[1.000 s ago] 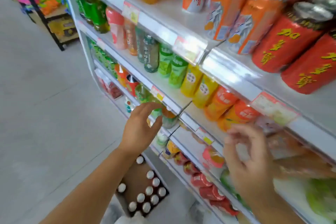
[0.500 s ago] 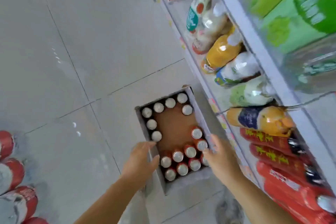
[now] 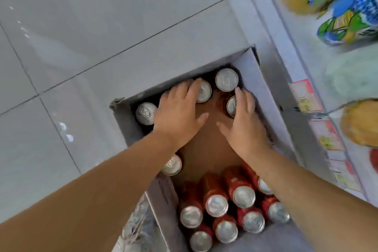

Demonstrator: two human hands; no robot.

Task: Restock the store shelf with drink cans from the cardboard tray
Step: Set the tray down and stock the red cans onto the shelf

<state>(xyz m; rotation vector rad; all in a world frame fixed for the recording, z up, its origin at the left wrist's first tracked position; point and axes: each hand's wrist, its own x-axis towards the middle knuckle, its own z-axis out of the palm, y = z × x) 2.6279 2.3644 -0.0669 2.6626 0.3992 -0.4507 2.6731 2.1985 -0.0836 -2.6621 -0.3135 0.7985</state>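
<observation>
A grey cardboard tray (image 3: 253, 71) sits on the floor against the shelf base. Red drink cans with silver tops stand in it: a row along the far wall (image 3: 226, 79), one at the left wall (image 3: 171, 164), and a cluster at the near end (image 3: 216, 204). The brown tray floor (image 3: 208, 149) is bare in the middle. My left hand (image 3: 180, 116) lies over the far row, fingers on a can top (image 3: 204, 91), thumb spread apart. My right hand (image 3: 245, 125) has its fingers against a can (image 3: 230, 106) by the right wall, thumb apart.
The store shelf edge (image 3: 266, 26) runs down the right side with price tags (image 3: 304, 98) on its lip. Yellow and blue drink bottles (image 3: 347, 24) lie on the bottom shelf at upper right. Grey tiled floor (image 3: 81, 47) fills the left.
My view has swung from the upper shelves down to the tray. Both hands have dropped from the shelf, passed the tray's near end, and now reach its far end onto the cans.
</observation>
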